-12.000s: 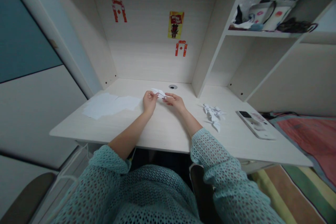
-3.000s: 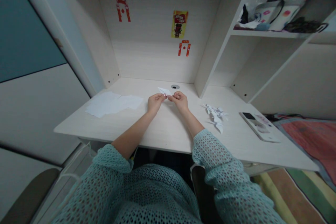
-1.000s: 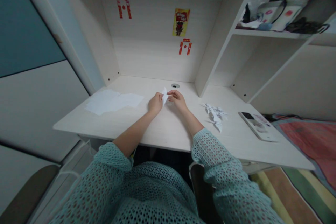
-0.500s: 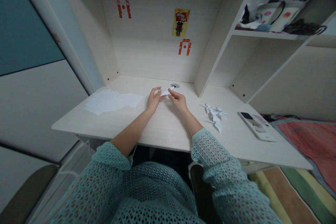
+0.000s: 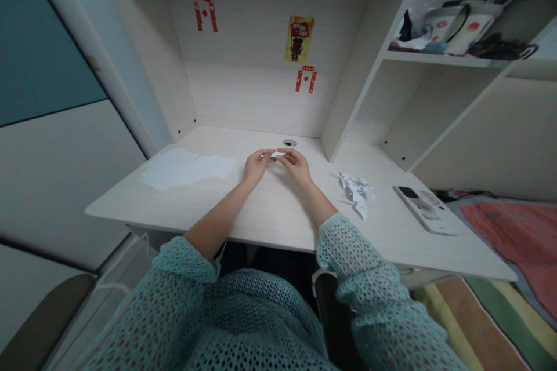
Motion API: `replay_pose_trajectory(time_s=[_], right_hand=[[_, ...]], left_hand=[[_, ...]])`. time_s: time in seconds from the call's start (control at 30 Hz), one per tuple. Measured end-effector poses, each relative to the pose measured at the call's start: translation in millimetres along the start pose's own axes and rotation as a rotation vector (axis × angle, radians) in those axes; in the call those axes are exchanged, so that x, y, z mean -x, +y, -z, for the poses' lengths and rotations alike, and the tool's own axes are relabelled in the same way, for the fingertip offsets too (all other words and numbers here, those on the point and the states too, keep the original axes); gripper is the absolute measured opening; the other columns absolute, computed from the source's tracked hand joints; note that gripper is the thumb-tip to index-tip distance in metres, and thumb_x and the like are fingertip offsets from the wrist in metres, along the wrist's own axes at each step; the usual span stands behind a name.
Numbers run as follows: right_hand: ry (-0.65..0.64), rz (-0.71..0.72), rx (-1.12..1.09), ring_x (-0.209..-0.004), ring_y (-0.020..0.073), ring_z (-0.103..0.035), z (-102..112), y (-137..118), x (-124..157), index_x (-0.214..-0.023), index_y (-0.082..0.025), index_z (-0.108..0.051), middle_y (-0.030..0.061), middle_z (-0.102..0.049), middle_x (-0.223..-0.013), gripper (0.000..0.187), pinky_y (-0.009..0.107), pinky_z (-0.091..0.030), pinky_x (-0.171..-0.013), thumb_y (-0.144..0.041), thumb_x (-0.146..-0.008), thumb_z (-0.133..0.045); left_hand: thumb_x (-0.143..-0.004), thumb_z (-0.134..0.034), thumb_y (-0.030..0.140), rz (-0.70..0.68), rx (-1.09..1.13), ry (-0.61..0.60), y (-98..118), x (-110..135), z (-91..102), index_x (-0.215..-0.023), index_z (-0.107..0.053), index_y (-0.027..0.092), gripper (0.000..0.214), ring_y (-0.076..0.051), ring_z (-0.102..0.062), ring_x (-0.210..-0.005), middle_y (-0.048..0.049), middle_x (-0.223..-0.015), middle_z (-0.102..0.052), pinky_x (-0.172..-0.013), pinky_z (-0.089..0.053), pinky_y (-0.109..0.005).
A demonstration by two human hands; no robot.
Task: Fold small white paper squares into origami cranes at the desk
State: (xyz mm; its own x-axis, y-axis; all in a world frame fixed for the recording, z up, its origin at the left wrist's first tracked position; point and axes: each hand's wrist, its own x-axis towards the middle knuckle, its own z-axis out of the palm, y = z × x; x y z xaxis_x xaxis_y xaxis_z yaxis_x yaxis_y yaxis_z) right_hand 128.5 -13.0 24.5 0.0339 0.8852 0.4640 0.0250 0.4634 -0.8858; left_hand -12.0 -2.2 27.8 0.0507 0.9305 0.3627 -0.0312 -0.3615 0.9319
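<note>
Between my two hands is a small folded piece of white paper, held just above the desk near its back. My left hand pinches its left end, thumb and fingers closed together. On the other end, my right hand grips with bent fingers. Most of the paper is hidden by the fingers, so its exact shape cannot be made out. To the right lies a small heap of folded white paper pieces. Flat white paper sheets are spread at the left of the desk.
A phone lies on the right part of the white desk. Behind my hands is a round cable hole. Cups with scissors and pens stand on the upper right shelf. A striped cloth is below right.
My fingers have drawn closer together around the folded paper, and less of it shows. Its pointed end no longer sticks up by the cable hole. The heap and sheets have not moved.
</note>
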Motion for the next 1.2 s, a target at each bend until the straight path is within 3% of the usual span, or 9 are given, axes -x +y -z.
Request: replay_pose_trajectory(time_s=[0.17,0.33,0.67,0.83,1.07,1.2], right_hand=[[-0.021,-0.008,-0.071,-0.088,0.0180,-0.063,-0.9,-6.5,1.8,-0.092,-0.021,-0.067,0.0061,-0.067,-0.103,0.036,0.031,-0.049,-0.082,-0.042,-0.064,-0.070],[0.055,-0.051,-0.050,-0.089,0.0195,-0.063,-1.2,-10.6,1.0,-0.084,-0.021,-0.069,0.0050,-0.069,-0.097,0.031,0.034,-0.049,-0.085,-0.043,-0.062,-0.071],[0.075,-0.045,-0.031,-0.080,0.0177,-0.063,2.4,-9.4,0.2,-0.070,-0.020,-0.068,0.0022,-0.070,-0.078,0.018,0.031,-0.048,-0.081,-0.038,-0.066,-0.066],[0.105,-0.061,0.003,-0.078,0.0173,-0.063,1.6,-9.4,0.4,-0.070,-0.020,-0.067,0.0024,-0.069,-0.076,0.020,0.031,-0.048,-0.078,-0.040,-0.066,-0.065],[0.100,-0.006,-0.057,-0.079,0.0182,-0.064,4.3,-3.6,-1.9,-0.070,-0.021,-0.069,0.0028,-0.069,-0.078,0.019,0.032,-0.049,-0.078,-0.039,-0.064,-0.068],[0.062,-0.039,-0.063,-0.074,0.0170,-0.063,2.0,-6.4,0.2,-0.073,-0.021,-0.069,0.0024,-0.069,-0.075,0.021,0.031,-0.050,-0.076,-0.040,-0.064,-0.068]], left_hand=[[-0.074,-0.059,0.044,0.016,0.020,0.006,2.0,0.7,0.4,-0.088,-0.065,0.018,0.030,-0.017,-0.065,-0.074,-0.0057,-0.082,-0.068,-0.060,-0.045,-0.024],[-0.067,-0.068,0.037,0.024,0.028,0.022,4.4,1.3,-0.2,-0.085,-0.067,0.018,0.026,-0.018,-0.065,-0.076,-0.0048,-0.078,-0.069,-0.067,-0.047,-0.027],[-0.063,-0.069,0.034,0.047,0.060,0.033,6.4,1.4,-1.8,-0.074,-0.069,0.017,0.021,-0.016,-0.064,-0.071,-0.0055,-0.073,-0.069,-0.065,-0.048,-0.027],[-0.063,-0.068,0.032,0.037,0.026,0.086,6.4,3.9,-4.4,-0.074,-0.069,0.016,0.019,-0.016,-0.064,-0.069,-0.0057,-0.072,-0.069,-0.065,-0.047,-0.027],[-0.061,-0.071,0.032,0.032,0.051,0.010,3.3,2.7,-2.0,-0.079,-0.070,0.017,0.024,-0.017,-0.064,-0.074,-0.0061,-0.078,-0.070,-0.067,-0.048,-0.027],[-0.061,-0.070,0.033,0.014,0.057,0.067,2.3,0.9,-1.7,-0.075,-0.069,0.016,0.021,-0.016,-0.064,-0.074,-0.0061,-0.077,-0.070,-0.069,-0.049,-0.028]])
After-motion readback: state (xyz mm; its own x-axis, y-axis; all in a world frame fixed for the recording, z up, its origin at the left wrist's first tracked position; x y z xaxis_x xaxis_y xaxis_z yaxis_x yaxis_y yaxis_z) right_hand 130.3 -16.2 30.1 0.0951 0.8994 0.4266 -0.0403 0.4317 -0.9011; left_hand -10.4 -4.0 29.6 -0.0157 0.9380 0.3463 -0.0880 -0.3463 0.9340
